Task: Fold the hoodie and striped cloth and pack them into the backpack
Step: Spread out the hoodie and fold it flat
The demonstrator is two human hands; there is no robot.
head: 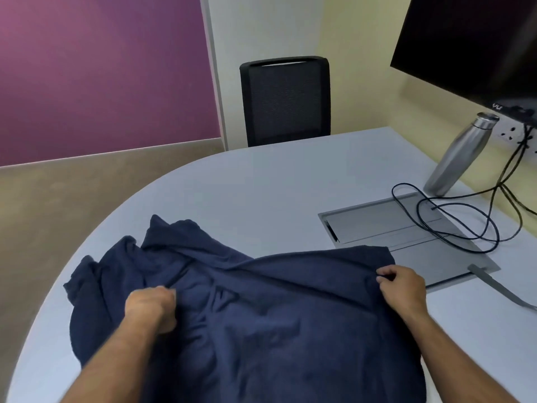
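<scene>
A navy hoodie [261, 309] of soft, matt knit cloth lies creased on a smooth, pale grey table [261, 184] with a low satin sheen. The left hand [151, 308] and right hand [402, 289] bunch the fabric into folds. A brushed metal cable hatch [377, 225] is set flush in the tabletop, crossed by a black rubbery cable [453, 228]. A stainless steel bottle [457, 155] shows a dull, brushed gleam. The office chair [286, 100] has a black mesh back in a matt plastic frame. The monitor [470, 45] screen is glossy black.
</scene>
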